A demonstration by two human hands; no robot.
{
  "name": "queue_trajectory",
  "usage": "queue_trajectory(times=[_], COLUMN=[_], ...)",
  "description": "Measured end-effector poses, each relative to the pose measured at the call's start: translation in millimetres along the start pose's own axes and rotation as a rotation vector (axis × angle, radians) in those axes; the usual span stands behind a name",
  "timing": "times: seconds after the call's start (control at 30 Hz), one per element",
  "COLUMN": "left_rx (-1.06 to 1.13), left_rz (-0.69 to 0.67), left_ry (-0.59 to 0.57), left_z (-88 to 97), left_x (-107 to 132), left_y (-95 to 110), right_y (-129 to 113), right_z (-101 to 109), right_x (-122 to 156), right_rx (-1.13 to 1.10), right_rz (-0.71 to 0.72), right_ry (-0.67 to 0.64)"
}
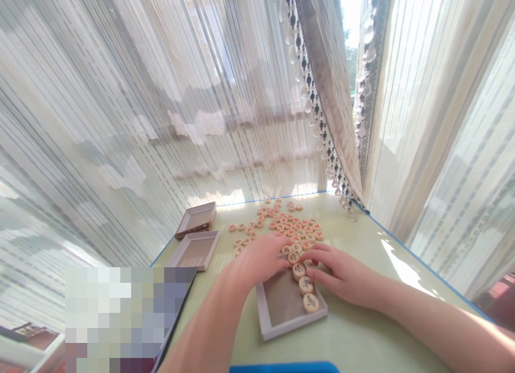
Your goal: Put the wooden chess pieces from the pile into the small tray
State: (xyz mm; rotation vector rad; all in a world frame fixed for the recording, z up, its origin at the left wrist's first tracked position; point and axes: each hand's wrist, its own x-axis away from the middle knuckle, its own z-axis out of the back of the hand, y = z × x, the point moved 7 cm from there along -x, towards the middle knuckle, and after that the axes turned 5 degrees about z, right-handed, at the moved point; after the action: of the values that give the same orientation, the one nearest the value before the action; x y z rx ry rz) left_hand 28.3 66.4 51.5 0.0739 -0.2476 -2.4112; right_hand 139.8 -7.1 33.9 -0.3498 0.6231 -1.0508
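Round wooden xiangqi pieces with black characters stand in a row along the right side of a shallow open box [277, 330]. The nearest is a horse piece [311, 303], with a chariot piece [306, 285] and a cannon piece [299, 270] behind it. My left hand [261, 255] reaches over the box's far end, thumb and fingers apart beside another black-marked piece [293, 257]. From the right, my right hand [338, 271] has its fingers spread, fingertips close to the cannon piece and that same piece. Whether the fingertips touch them, I cannot tell.
Many loose pieces [295, 226] with red or black characters lie beyond my hands on the pale green table [362, 330]. Two more shallow boxes, a near one [203, 263] and a far one [213, 205], are at the left. A blurred-out screen [129, 319] stands front left. Curtains [241, 94] hang behind.
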Motion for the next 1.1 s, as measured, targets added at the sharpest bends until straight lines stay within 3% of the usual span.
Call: queue_trajectory(times=[0.8, 1.1], left_rx=[-0.110, -0.114], left_rz=[0.037, 0.050], left_ry=[0.022, 0.056], left_z=[-8.0, 1.5], left_x=[-7.0, -2.7], left_y=[2.7, 2.3], right_y=[1.9, 1.0], right_z=[0.1, 1.0], right_x=[-1.9, -3.0], right_rx=[-0.020, 0.009], right_rz=[0.002, 0.011], right_ry=[0.015, 0.021])
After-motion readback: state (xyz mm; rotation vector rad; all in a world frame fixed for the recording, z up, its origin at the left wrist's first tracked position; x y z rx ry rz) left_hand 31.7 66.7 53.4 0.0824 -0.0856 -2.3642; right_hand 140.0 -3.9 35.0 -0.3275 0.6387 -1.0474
